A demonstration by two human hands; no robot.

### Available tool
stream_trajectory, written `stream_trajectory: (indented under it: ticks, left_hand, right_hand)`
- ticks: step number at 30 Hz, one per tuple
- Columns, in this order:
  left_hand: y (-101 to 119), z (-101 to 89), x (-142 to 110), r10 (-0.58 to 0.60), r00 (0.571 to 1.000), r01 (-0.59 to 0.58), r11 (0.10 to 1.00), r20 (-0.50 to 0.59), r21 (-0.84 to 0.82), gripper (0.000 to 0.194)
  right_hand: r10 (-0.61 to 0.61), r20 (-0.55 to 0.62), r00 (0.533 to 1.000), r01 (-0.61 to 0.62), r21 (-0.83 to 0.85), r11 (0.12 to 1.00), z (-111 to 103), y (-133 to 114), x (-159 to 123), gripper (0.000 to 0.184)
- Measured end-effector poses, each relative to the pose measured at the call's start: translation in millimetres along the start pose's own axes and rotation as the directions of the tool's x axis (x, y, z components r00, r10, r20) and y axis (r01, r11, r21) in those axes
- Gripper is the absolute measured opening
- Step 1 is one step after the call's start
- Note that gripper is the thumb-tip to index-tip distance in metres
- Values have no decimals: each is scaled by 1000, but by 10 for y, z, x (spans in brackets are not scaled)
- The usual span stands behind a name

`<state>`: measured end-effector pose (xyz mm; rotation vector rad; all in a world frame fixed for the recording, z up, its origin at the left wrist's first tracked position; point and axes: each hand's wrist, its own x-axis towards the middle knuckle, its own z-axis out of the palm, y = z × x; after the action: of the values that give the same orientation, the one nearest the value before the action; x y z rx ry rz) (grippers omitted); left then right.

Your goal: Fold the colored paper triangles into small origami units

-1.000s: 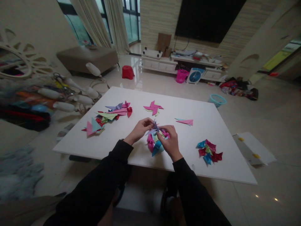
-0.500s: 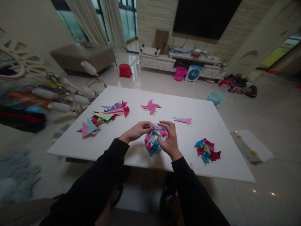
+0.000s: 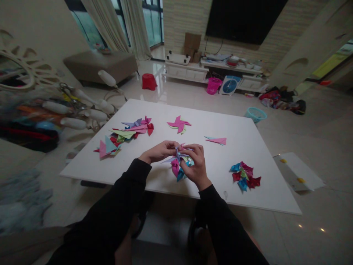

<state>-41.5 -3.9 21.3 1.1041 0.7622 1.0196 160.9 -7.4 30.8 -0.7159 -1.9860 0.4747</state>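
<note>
You have a purple folded paper [image 3: 178,157] between your two hands, low over the near middle of the tabletop [image 3: 212,169]. It is a matte, muted violet, narrow and creased, with several thin layers standing together at its centre and edges that catch a paler light. A slim lavender point juts out to the left, below your left hand [image 3: 161,151]. The finer folds are too small and too covered by your fingers to make out.

Your left grip is pinched on the paper's far-left part, thumb and fingertips together on it. Your right hand [image 3: 195,163] comes in from the right, with its index finger and thumb clamped on the same paper, the other fingers curled above.

Just under and around it sits a multicoloured paper cluster [image 3: 174,168], showing magenta on the left, bright blue at the near side and light green between; your right hand hides part of it. Whether the purple paper touches it, you cannot tell from this angle.

Far of your hands lies a pink and green pinwheel [image 3: 179,124], and to the right of that a slim pink and light-blue dart [image 3: 217,141]. A heap of folded shapes [image 3: 127,134] covers the left side; a blue, red and magenta cluster [image 3: 245,176] rests near right.
</note>
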Motion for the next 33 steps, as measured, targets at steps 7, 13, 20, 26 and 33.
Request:
stream_trajectory:
  ticks: [7,13,20,26,33]
  left_hand:
    - [-31,-17,14,37,999,-37,997,4,-63,31]
    - [-52,10,28,-65,996,57,988,-54,-142,34]
    - [-57,58,25,-147,987,130,965,-58,-229,34]
    - [-114,51,50,-131,991,117,956,-33,-267,36]
    - [-132,122,36,-81,997,79,960,7,-270,43]
  right_hand:
    - [-41,-70,997,44,40,998,26,29,7,22]
    - [-49,-109,993,54,43,998,34,57,16,23]
    - [-15,-140,990,18,20,1000,5,49,41,25]
    - [10,-149,989,-5,33,999,2,60,45,23]
    - [44,-167,985,-36,51,998,15,59,53,19]
